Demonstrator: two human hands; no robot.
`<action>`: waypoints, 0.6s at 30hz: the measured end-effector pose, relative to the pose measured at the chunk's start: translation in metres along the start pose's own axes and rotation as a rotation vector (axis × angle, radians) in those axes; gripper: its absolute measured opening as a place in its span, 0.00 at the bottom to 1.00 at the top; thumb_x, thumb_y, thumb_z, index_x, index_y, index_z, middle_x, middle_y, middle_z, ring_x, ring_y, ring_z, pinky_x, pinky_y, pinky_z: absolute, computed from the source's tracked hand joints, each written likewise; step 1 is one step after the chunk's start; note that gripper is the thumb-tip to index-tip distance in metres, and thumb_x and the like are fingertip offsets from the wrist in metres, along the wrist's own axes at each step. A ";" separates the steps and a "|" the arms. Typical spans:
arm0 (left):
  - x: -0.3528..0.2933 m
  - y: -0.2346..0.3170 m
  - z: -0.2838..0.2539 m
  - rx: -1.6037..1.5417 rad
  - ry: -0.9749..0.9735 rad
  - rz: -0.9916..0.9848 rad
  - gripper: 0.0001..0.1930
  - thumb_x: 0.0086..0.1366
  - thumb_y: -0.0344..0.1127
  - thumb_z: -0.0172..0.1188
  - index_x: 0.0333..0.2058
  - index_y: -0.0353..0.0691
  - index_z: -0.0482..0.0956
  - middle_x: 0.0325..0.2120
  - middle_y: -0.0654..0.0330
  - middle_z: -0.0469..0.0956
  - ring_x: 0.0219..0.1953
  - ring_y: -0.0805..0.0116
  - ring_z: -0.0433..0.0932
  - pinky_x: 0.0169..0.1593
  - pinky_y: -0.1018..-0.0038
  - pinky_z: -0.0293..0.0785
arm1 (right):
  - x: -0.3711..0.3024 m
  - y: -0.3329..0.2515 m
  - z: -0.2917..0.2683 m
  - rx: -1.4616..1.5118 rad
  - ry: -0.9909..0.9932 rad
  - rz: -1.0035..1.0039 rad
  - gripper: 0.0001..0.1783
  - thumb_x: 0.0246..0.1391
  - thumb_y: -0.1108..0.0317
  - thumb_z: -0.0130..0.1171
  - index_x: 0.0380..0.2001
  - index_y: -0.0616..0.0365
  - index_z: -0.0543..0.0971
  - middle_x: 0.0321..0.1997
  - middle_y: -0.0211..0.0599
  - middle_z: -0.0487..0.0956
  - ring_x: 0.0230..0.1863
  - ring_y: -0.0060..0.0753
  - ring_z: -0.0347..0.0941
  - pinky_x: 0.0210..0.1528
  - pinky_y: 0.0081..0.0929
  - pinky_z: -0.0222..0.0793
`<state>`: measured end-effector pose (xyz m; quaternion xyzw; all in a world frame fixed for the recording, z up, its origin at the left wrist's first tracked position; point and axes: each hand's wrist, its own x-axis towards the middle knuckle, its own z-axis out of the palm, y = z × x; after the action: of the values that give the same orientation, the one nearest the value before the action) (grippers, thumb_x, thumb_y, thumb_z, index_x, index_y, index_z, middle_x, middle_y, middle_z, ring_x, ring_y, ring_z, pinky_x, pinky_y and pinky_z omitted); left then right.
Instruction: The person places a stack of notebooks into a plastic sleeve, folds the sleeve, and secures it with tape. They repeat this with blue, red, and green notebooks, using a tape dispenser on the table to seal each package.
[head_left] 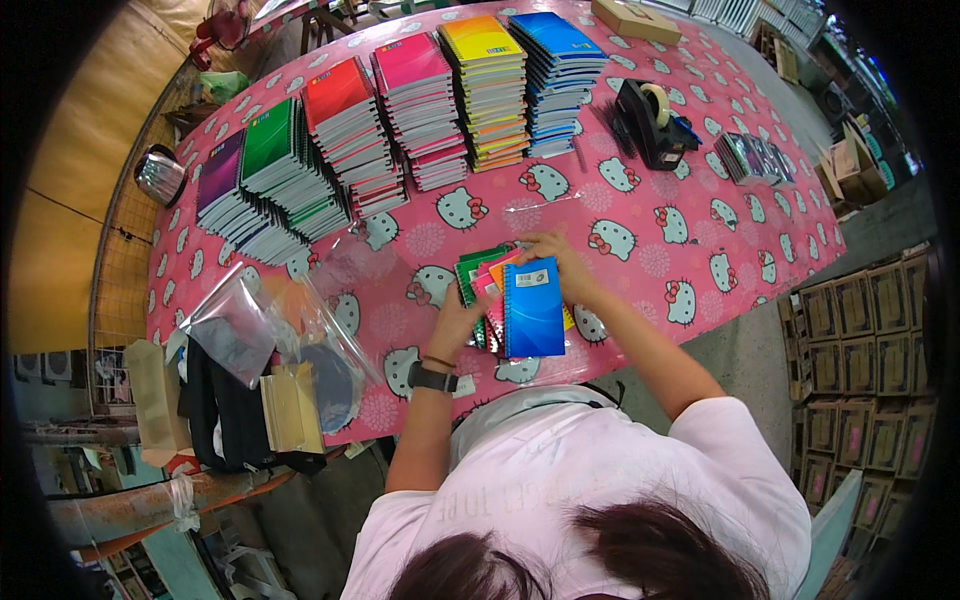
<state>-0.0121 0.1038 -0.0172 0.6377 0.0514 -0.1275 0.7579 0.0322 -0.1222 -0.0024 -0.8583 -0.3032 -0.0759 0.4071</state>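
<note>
Between my two hands is a fanned bundle of spiral notebooks, held just above or on the near part of the table. A blue notebook [536,318] lies on top, with a pale label near its upper edge. Orange, pink and green notebooks [466,274] peek out beneath it, and a sliver of yellow shows at the right. My left hand [464,316] grips the bundle's left side, a dark watch on its wrist. Curled over the upper right corner is my right hand [556,262], its fingertips partly behind the covers.
Tall notebook stacks stand in a row across the far side, from purple [220,178] to blue [556,38]. A black tape dispenser [652,128] and wrapped packs [750,160] sit at right. Clear plastic sleeves [236,330] lie left; cartons [858,345] are piled beyond the table.
</note>
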 end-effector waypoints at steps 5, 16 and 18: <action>-0.012 0.018 0.025 0.227 0.044 0.048 0.48 0.41 0.35 0.75 0.56 0.28 0.52 0.45 0.51 0.72 0.44 0.66 0.74 0.47 0.72 0.72 | -0.027 0.003 0.020 0.492 0.431 0.431 0.25 0.54 0.62 0.54 0.54 0.58 0.66 0.54 0.42 0.70 0.58 0.40 0.63 0.60 0.33 0.57; -0.026 0.044 0.041 0.088 -0.106 0.182 0.38 0.41 0.25 0.66 0.54 0.31 0.62 0.46 0.54 0.71 0.49 0.68 0.70 0.49 0.74 0.70 | -0.038 -0.070 -0.019 1.292 0.141 0.669 0.50 0.39 0.76 0.69 0.63 0.57 0.51 0.55 0.39 0.67 0.56 0.35 0.65 0.59 0.34 0.61; -0.022 0.051 0.044 0.060 -0.186 0.428 0.39 0.40 0.24 0.66 0.55 0.31 0.60 0.46 0.56 0.71 0.50 0.69 0.70 0.50 0.75 0.69 | -0.031 -0.072 -0.036 1.134 0.154 0.541 0.51 0.34 0.73 0.72 0.61 0.57 0.53 0.54 0.38 0.68 0.56 0.33 0.65 0.58 0.32 0.61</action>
<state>-0.0241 0.0717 0.0452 0.6416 -0.1590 -0.0234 0.7500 -0.0308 -0.1288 0.0567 -0.5474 -0.0385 0.1404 0.8241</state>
